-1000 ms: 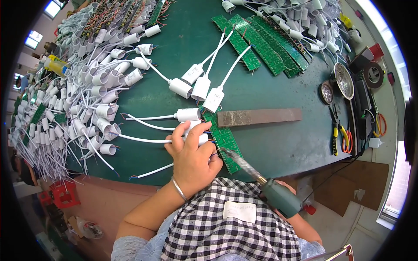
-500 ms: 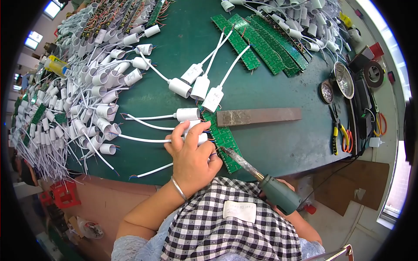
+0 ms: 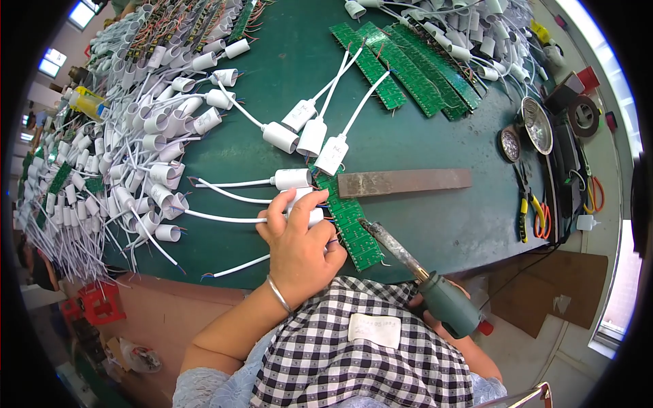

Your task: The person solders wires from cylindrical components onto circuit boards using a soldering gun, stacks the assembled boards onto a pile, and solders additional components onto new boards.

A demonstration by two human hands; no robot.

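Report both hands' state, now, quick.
Left hand: fingers curled over white sockets; whether it grips them cannot be told.
Right hand: closed, holding the soldering iron, partly hidden behind its handle.

Bright light shows in the window (image 3: 622, 285) right of the green table (image 3: 286, 75); its top shines softly; edges around it bend; corners are black.

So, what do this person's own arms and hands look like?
The left grip is an ungloved hand, with a plain silver bangle at the wrist. Light blue, textured sleeves cover the upper arms and leave the forearms bare. The right grip shows bare fingers but is largely hidden, so I can't tell what that wrist wears.
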